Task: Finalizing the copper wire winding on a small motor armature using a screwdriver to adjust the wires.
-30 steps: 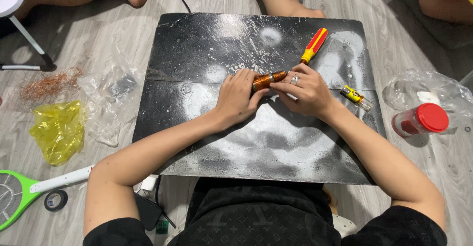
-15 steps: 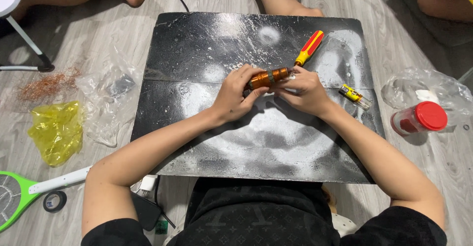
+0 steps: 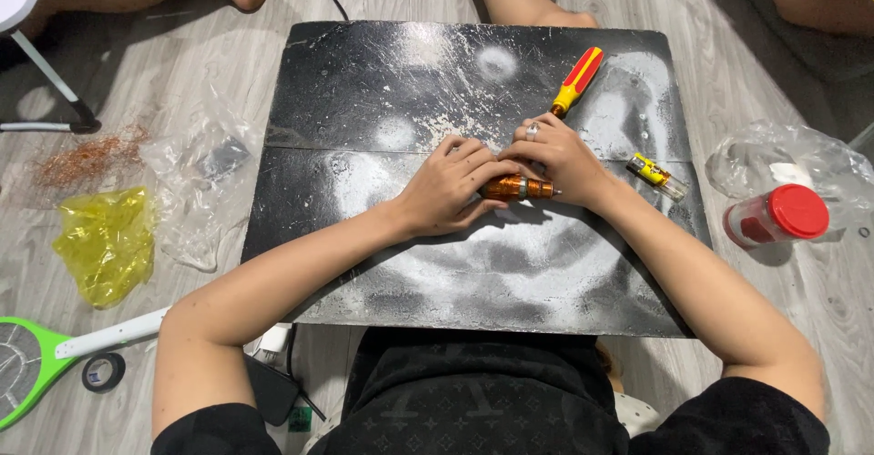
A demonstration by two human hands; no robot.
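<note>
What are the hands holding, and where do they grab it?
Both hands hold one small copper-wound coil over the black board. The left hand grips its left end; the right hand pinches the right end.

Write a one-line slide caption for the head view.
Both hands, left hand and right hand, grip a copper-wound coil over a scuffed black board, screwdriver lying nearby.
</note>
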